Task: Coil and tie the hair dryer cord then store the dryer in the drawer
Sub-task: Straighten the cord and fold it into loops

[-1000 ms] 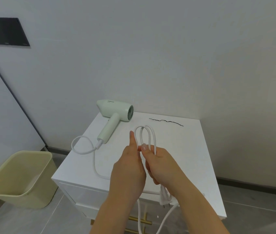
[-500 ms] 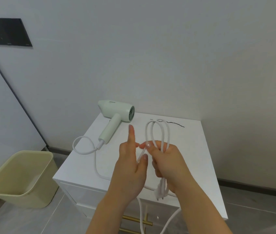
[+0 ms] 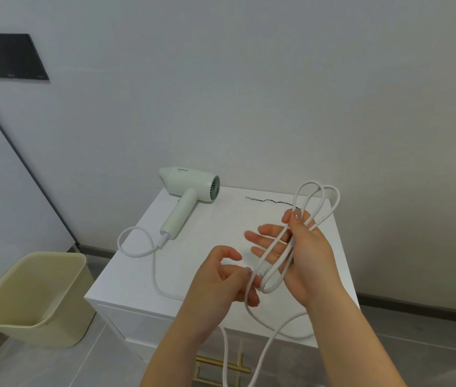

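A pale green hair dryer (image 3: 186, 191) lies on the back left of the white cabinet top (image 3: 199, 236). Its white cord (image 3: 152, 263) trails off the handle, loops over the top and hangs down past the front edge. My right hand (image 3: 302, 255) holds several long loops of the cord, thumb pressing them against the palm, the loops rising above the fingers. My left hand (image 3: 221, 283) pinches a strand of cord just below the bundle. A thin black tie (image 3: 267, 200) lies on the back of the top. The drawer front has a brass handle (image 3: 222, 364).
A beige waste bin (image 3: 30, 300) stands on the floor left of the cabinet. The wall rises directly behind the cabinet, with a black panel (image 3: 9, 55) high on the left. Grey tiled floor surrounds the cabinet.
My right hand has moved right and up with the cord loops, which are longer now. My left hand has dropped lower and pinches a strand instead of pointing upward.
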